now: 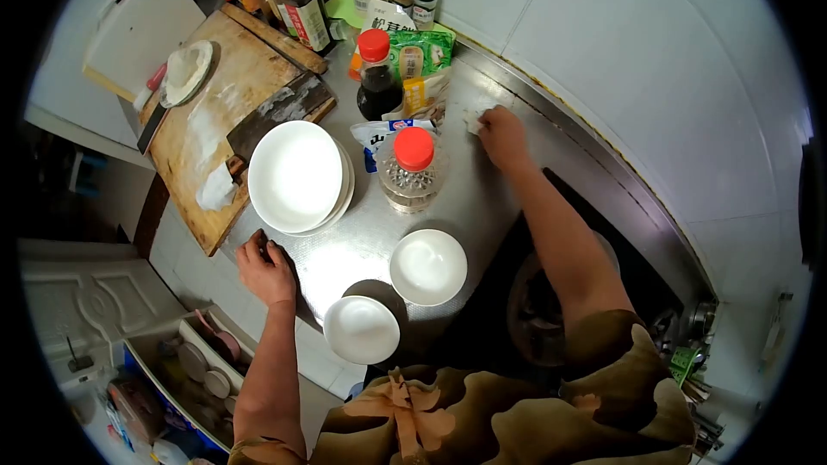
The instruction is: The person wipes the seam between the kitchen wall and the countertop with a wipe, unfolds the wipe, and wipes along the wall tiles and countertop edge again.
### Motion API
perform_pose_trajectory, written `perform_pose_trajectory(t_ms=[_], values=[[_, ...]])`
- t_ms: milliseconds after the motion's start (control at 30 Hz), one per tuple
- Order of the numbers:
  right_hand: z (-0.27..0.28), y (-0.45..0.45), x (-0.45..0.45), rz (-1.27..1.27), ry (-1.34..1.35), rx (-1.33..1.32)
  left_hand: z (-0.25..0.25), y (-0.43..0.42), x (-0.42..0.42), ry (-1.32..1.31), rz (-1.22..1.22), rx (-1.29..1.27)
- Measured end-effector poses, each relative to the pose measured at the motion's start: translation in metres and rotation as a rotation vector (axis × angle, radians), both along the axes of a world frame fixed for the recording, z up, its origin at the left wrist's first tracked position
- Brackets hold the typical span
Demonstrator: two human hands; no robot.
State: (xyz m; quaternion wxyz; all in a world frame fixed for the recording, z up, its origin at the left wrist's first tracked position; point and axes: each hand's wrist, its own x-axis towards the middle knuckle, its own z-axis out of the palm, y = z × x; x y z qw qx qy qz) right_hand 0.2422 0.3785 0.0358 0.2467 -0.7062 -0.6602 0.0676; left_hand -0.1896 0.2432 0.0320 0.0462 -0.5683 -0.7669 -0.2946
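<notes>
My right hand is at the back of the metal counter, its fingers closed on a small crumpled white piece, which looks like a tissue or cloth and is mostly hidden. At the counter's left edge rests my left hand, fingers loosely bent and apart, holding nothing. Just above it stands a stack of white plates. Two white bowls, one to the right and another nearer me, sit at the front. A clear jar with a red lid stands between the plates and my right arm.
A cutting board at the left carries a cleaver and a dish of white dough-like stuff. Sauce bottle, seasoning packets and several jars line the back. A dark stove lies under my right arm; below left is an open drawer.
</notes>
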Motion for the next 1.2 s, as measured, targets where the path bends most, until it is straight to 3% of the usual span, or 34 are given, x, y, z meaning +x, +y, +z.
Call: perform_pose_trajectory(t_ms=[167, 333, 467, 533, 733, 867, 1033, 1133, 1200], values=[[0.006, 0.011, 0.013, -0.123, -0.033, 0.006, -0.002, 0.0, 0.002, -0.013, 0.023, 0.006], [-0.002, 0.01, 0.015, -0.015, -0.06, -0.023, 0.001, -0.001, 0.003, -0.055, 0.015, -0.021], [0.015, 0.021, 0.008, -0.101, -0.129, -0.056, -0.004, -0.001, 0.001, -0.031, 0.018, -0.022], [0.013, 0.013, 0.0, -0.022, -0.094, 0.035, -0.003, 0.0, 0.0, -0.03, 0.01, -0.013], [0.021, 0.024, 0.006, -0.164, -0.052, -0.123, -0.005, -0.001, 0.001, -0.056, 0.013, -0.026], [0.011, 0.02, 0.005, -0.019, -0.084, -0.056, 0.003, -0.002, 0.004, -0.077, 0.027, -0.037], [0.012, 0.025, 0.009, -0.115, -0.061, -0.092, 0.002, -0.001, 0.002, -0.033, 0.036, -0.066], [0.004, 0.019, 0.01, 0.009, -0.035, 0.013, -0.001, -0.002, 0.003, -0.041, 0.031, -0.039], [0.014, 0.028, 0.027, -0.13, -0.03, -0.154, 0.0, -0.001, -0.001, -0.028, -0.001, -0.002]])
